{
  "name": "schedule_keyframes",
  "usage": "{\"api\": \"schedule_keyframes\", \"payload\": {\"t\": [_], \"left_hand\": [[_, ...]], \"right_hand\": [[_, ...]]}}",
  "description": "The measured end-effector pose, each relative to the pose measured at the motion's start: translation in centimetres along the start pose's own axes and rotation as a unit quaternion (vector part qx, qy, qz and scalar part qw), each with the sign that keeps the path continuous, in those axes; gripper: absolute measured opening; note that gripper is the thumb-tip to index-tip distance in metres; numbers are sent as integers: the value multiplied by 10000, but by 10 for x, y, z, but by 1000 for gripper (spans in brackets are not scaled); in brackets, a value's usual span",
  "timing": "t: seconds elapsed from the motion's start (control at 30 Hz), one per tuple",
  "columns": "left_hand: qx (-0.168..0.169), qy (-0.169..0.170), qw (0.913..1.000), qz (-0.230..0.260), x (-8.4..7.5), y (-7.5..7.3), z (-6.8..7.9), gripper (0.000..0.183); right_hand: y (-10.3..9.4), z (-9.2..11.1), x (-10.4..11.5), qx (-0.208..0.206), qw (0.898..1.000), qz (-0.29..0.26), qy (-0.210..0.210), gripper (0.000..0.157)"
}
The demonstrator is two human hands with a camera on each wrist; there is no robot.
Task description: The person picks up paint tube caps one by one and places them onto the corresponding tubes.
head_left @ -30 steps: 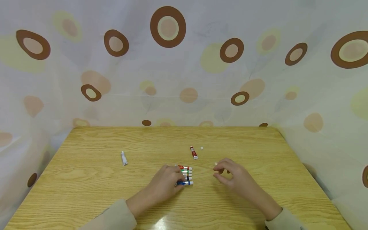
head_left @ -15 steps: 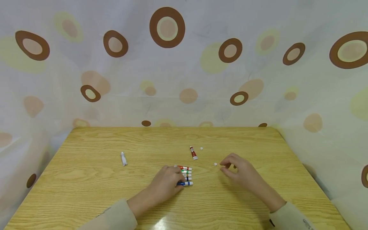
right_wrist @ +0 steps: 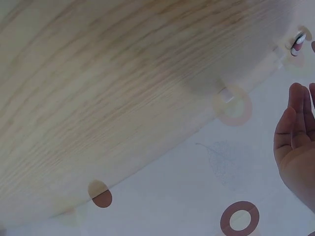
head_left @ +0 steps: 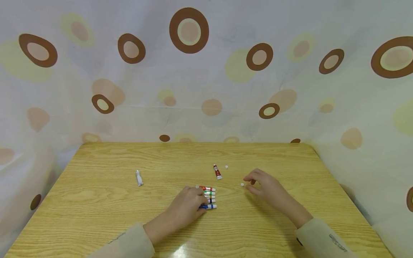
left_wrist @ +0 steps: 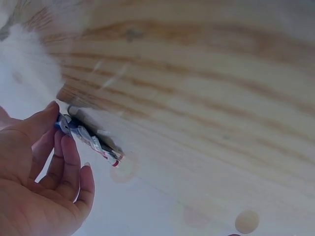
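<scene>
Several small paint tubes lie side by side mid-table, white caps pointing right. My left hand [head_left: 185, 208] reaches over their left ends, thumb and fingers pinching the blue paint tube [head_left: 209, 206] at the near side. Its fingers cover part of the row, which includes a red tube [head_left: 206, 188] and a green tube [head_left: 210, 193]. In the left wrist view, thumb and forefinger close on the blue tube's end [left_wrist: 64, 126]. To the right, my right hand [head_left: 267, 188] holds nothing, its fingers loosely bent just beside a small white cap [head_left: 242, 185] on the table.
Farther back lies a dark red paint tube [head_left: 217, 172], with another white cap [head_left: 226, 166] to its right. A white tube [head_left: 139, 178] rests alone at the left. Patterned cloth [head_left: 213, 82] hangs behind the wooden table [head_left: 103, 200] and along its sides.
My right hand drew away rightward from the white cap, leaving it on the table, then came slightly back and up with its fingers wider apart. My left hand has stayed over the row.
</scene>
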State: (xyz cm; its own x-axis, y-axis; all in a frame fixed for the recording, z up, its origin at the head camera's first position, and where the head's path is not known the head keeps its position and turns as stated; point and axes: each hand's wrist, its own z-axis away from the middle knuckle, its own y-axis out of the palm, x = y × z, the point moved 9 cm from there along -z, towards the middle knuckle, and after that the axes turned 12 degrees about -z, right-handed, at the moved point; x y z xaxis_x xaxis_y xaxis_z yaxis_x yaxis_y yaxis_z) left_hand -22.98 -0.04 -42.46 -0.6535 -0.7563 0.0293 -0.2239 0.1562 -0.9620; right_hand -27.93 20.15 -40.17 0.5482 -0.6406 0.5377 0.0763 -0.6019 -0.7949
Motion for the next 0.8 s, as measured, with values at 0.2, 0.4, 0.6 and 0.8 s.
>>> {"api": "schedule_keyframes", "payload": {"t": [0.2,0.4,0.6,0.8], "left_hand": [[59,25,10000,-71,0,1,-1,14],[53,49,9999,-94,0,2,-2,12],[80,60,9999,-86,0,4,-2,11],[74,48,9999,-102,0,4,-2,11]], "right_hand": [[18,-9,-11,499,9982,208,250,20],[33,-15,-17,977,9936,395,407,23],[40,-15,-15,1103,9924,387,382,18],[41,-15,-12,1089,9924,494,276,12]]}}
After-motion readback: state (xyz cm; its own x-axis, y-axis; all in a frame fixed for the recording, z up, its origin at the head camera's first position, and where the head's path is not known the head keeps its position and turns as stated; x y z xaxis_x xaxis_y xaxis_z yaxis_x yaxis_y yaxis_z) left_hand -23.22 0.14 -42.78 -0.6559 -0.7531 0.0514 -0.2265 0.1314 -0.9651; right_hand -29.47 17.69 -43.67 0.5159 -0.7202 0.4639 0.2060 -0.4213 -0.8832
